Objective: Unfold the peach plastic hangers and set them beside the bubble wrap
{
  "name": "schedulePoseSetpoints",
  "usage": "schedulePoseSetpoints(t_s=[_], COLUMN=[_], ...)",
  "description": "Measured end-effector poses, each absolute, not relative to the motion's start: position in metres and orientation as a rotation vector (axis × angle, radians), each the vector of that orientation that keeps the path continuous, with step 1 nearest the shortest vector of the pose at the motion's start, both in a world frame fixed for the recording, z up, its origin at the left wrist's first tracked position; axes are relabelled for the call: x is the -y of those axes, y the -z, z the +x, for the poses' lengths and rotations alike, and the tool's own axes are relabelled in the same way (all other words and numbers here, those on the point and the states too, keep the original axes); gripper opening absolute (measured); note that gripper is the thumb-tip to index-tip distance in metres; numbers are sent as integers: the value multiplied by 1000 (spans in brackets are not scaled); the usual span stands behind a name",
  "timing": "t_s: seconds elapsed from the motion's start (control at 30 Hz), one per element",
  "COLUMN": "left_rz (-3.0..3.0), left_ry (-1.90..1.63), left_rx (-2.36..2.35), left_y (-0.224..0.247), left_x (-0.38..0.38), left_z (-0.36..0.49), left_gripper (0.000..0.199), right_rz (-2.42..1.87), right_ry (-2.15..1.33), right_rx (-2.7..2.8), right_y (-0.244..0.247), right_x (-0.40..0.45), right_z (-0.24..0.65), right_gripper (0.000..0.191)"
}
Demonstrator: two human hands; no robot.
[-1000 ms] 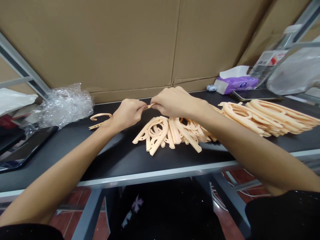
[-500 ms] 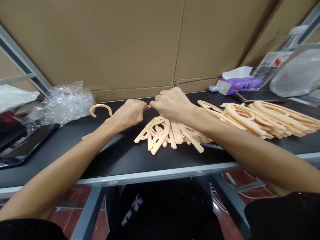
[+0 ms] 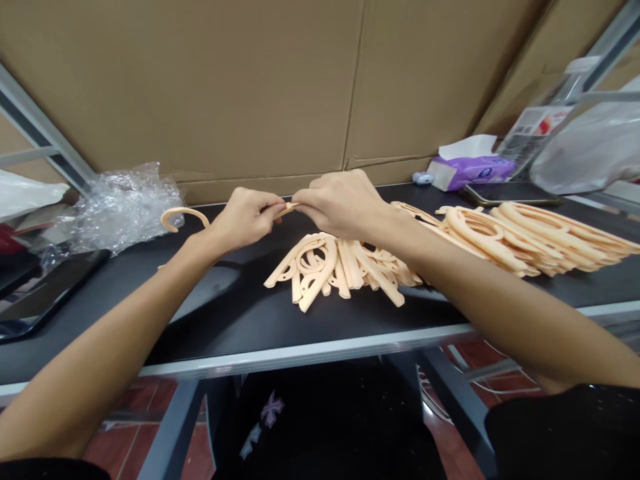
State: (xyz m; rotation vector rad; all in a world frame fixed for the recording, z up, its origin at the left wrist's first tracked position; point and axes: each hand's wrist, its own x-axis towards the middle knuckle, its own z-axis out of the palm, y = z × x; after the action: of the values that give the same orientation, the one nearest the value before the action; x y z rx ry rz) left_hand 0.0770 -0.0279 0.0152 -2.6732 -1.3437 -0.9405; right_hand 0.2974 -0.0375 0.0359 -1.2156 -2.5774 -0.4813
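Note:
My left hand [image 3: 247,215] and my right hand [image 3: 340,200] meet above the black table, both closed in a pinch. Between their fingertips shows a short length of a peach plastic hanger part [image 3: 289,209]; the rest of it is hidden by the hands. A curved peach hanger hook [image 3: 186,212] sticks out behind my left wrist, and whether it joins the held part is hidden. Below my right hand lies a loose heap of peach hanger pieces [image 3: 320,270], some with round openings.
Stacked peach hangers [image 3: 530,237] lie at the right, partly behind my forearm. Behind them are a phone [image 3: 510,194], a purple tissue pack [image 3: 475,170] and a bottle [image 3: 543,123]. Crumpled clear plastic [image 3: 127,210] and a dark tablet [image 3: 50,297] sit left. Cardboard [image 3: 225,87] walls the back.
Both hands have shifted slightly left, and my left hand has turned so its thumb shows. More of the held part shows between the fingertips. The hook has moved left too.

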Motion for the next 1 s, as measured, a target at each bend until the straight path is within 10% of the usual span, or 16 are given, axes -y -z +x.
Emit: schedulePoseSetpoints(t_s=[1.0], left_rz=[-2771], left_ry=[543], left_rx=[1287], left_y=[10], left_x=[19], left_z=[77], left_gripper=[41], right_rz=[-1095], right_ry=[37], right_rx=[2695], right_y=[-28], right_x=[10], right_z=[306], right_gripper=[39])
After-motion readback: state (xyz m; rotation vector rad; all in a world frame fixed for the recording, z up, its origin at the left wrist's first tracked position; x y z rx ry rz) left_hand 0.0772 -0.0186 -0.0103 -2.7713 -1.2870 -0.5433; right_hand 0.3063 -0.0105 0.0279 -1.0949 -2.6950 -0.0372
